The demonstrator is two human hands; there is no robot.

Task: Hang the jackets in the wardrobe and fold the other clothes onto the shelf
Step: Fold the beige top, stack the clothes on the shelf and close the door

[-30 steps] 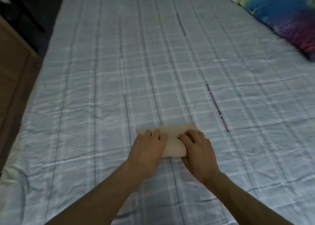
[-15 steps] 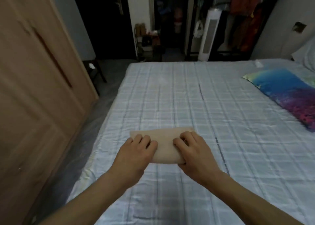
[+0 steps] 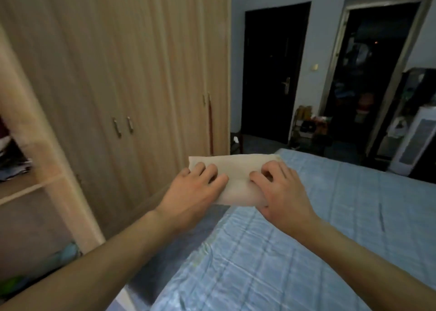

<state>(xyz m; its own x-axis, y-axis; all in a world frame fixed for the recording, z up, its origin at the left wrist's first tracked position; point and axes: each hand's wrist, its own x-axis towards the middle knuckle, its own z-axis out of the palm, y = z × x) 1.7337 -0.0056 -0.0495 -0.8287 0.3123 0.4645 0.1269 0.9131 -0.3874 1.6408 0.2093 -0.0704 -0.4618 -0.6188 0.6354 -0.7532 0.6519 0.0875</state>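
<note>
A small folded beige garment [image 3: 238,169] is held in the air above the bed's left edge. My left hand [image 3: 195,190] grips its left end and my right hand [image 3: 280,190] grips its right end, fingers on top. The light wood wardrobe [image 3: 118,74] fills the left side, its middle doors closed. At the far left an open compartment shows a shelf [image 3: 16,192] with folded clothes [image 3: 11,164] on it.
The bed with a blue checked sheet [image 3: 318,240] lies to the right and below. Beyond it are a dark closed door [image 3: 271,74], an open doorway [image 3: 368,74], a small rack [image 3: 306,126] and a white tower appliance [image 3: 415,141]. A narrow floor strip separates bed and wardrobe.
Both hands have lifted the folded garment off the bed, and the view has swung up and left, from the bed toward the wardrobe.
</note>
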